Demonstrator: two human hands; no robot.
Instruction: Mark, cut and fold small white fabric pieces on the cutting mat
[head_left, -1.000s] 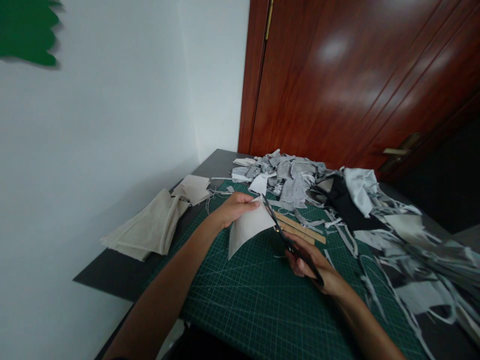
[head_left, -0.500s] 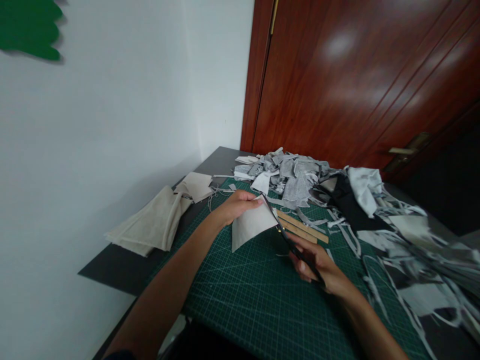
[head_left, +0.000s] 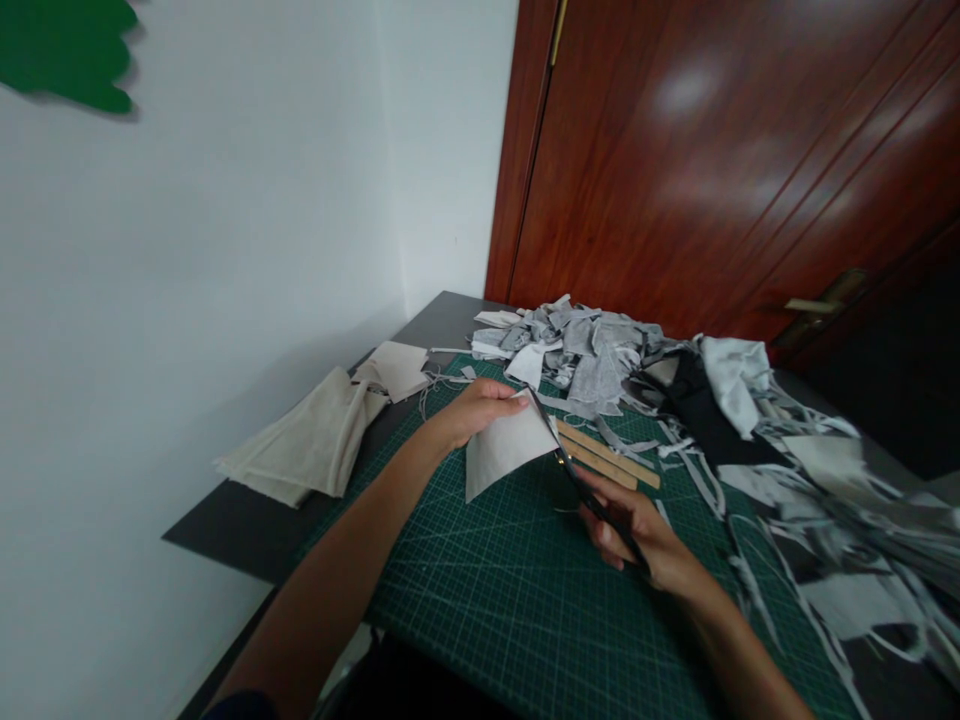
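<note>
My left hand [head_left: 486, 408] pinches the upper edge of a cream piece of fabric [head_left: 506, 450], which hangs down above the green cutting mat [head_left: 480, 580]. In my right hand [head_left: 626, 530] is a pair of black scissors [head_left: 581, 487], fingers wrapped round the handles. The scissor blades lie along the right edge of the fabric, their tips close to my left fingertips. Whether the blades are fully closed is hard to make out. Beyond the scissors, light wooden strips [head_left: 607, 455] lie on the mat.
Folded cream cloth [head_left: 307, 435] lies at the left by the wall. A heap of grey and white fabric scraps [head_left: 592, 350] sits at the back, near the wooden door [head_left: 675, 170]. Black cloth [head_left: 709, 415] and tangled strips [head_left: 847, 530] cover the right side.
The view has shifted slightly, so the surroundings sit a little further right. Both hands, the fabric and the scissors keep nearly the same pose.
</note>
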